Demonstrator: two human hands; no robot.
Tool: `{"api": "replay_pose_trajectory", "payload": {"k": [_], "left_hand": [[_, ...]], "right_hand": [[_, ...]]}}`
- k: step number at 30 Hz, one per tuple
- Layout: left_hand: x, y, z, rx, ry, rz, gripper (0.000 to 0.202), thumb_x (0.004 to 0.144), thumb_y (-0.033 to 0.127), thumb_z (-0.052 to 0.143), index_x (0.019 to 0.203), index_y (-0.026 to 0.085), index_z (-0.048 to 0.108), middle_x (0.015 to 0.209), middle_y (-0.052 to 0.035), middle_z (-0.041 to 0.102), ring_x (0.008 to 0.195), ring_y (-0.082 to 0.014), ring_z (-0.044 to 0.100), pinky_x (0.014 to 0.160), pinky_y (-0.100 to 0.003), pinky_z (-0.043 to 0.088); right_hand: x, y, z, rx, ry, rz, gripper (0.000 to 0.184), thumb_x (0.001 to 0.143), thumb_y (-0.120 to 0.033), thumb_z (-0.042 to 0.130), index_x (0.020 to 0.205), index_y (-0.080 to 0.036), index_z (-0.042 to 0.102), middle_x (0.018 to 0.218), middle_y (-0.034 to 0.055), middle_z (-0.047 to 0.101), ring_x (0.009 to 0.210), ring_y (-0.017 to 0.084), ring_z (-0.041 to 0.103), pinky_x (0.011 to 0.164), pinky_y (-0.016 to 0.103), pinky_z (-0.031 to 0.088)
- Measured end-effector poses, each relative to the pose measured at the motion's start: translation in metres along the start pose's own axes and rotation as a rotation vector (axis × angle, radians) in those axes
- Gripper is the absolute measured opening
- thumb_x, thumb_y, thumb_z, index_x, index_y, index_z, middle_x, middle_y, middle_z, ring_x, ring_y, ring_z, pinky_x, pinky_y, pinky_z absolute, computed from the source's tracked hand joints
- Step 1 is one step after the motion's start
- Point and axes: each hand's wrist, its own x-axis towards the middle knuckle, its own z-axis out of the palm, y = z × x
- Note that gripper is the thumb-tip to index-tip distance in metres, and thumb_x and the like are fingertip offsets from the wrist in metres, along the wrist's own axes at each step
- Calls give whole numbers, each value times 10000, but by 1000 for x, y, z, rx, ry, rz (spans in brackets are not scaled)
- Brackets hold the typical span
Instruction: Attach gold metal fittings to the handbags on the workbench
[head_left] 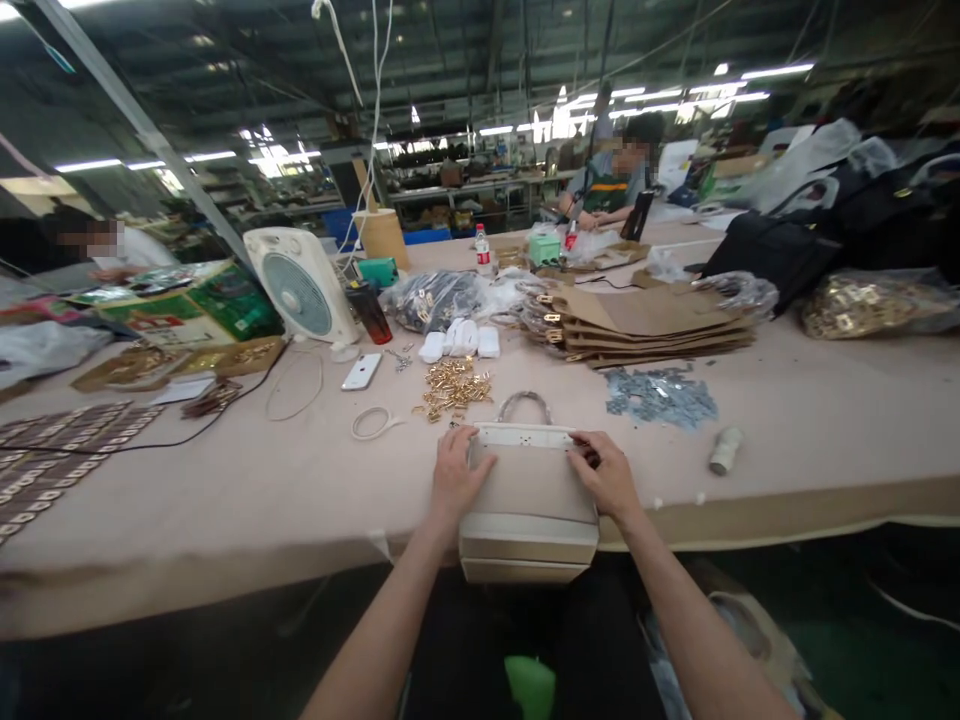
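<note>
A beige and white handbag (534,490) lies at the table's front edge, its lower end jutting out over my lap. Its curved handle (525,396), which looks wrapped in clear plastic, points away from me. My left hand (459,470) grips the bag's upper left edge, thumb across the panel. At the upper right edge, my right hand (606,474) holds it with bent fingers, partly hidden behind the rim. Small dark marks show on the white strip between the hands. Just beyond the bag is a pile of gold metal fittings (451,388).
Flat grey metal plates (661,396) and a whitish cylinder (725,450) lie to the right. Leftward are a tape roll (372,423), a phone (361,372) and a fan (300,285). Brown sheets (652,325) are stacked behind. A person (611,185) sits across the table.
</note>
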Motion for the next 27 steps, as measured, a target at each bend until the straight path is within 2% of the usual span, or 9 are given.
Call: {"api": "replay_pose_trajectory", "payload": {"k": [4,8,11,17,22,27], "left_hand": [[1,-9,-6,-43,-60,-13,461,843,218,779,1271,239,608,1308,-94,636,1277,-283,563,1116,-504,486],[8,-15,1,-80,-130,-7,472,875,255,755,1327,237,620,1366,-109,623,1319,-292,551,1158,-531,448],[15,-22,7,-103,-181,-1,353,908,282,729,1253,218,690,1307,-107,659,1276,-285,584,1159,-521,443],[31,-36,7,-158,-260,46,198,912,304,739,1096,237,767,1161,-62,720,1116,-234,663,1036,-417,533],[37,-38,9,-166,-276,89,145,925,303,727,1045,229,760,1091,-61,733,1090,-240,658,1023,-421,526],[36,-40,12,-190,-245,97,119,939,295,704,1021,219,747,1075,-72,722,1079,-232,656,1011,-407,527]], "right_hand": [[-1,0,1,20,23,21,293,891,-297,625,1161,-219,710,1084,85,678,844,205,653,750,355,557],[-2,0,1,10,38,31,303,884,-295,616,1162,-217,708,1090,85,681,848,204,655,771,363,562],[-2,0,1,-4,34,40,305,881,-288,610,1162,-217,706,1091,81,681,851,202,656,779,360,559],[0,0,4,-129,-9,10,304,893,-251,561,1162,-217,700,1076,77,680,880,215,650,819,378,546],[0,-3,10,-251,-32,-48,337,907,-203,491,1194,-215,667,1114,90,663,1042,253,638,958,427,519],[-1,-5,16,-336,-36,-53,356,926,-200,469,1242,-219,632,1164,105,636,1061,263,638,978,446,520]]}}
